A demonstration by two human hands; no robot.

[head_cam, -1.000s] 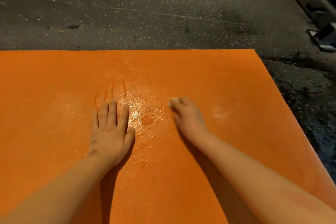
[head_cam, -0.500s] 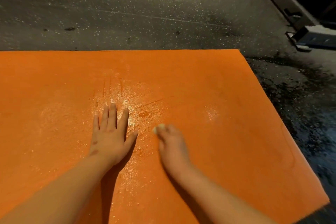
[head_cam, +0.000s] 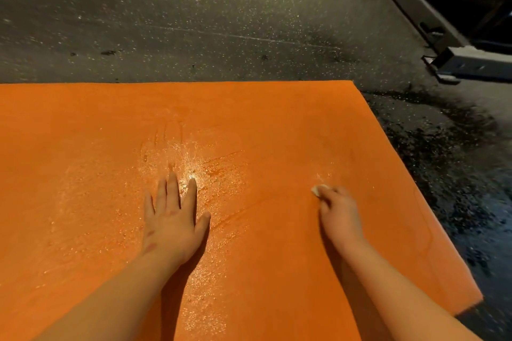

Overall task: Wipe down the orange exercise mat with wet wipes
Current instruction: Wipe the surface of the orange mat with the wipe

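The orange exercise mat point(head_cam: 83, 147) lies flat on the floor and fills most of the view. Its middle glistens wet, with streaks above my left hand. My left hand point(head_cam: 171, 219) rests flat on the mat with fingers straight and spread. My right hand point(head_cam: 339, 209) is on the mat's right part, fingers curled over a small white wet wipe point(head_cam: 318, 190). Only a corner of the wipe shows past the fingertips; it is pressed against the mat.
Dark speckled rubber floor point(head_cam: 194, 22) surrounds the mat, with a wet dark patch point(head_cam: 443, 147) to the right. A metal equipment frame point(head_cam: 457, 63) stands at the top right. The mat's right edge and near right corner are in view.
My right hand slid the wipe toward me beside the left hand, then swept it out to the mat's right part. My left hand stayed flat in place.
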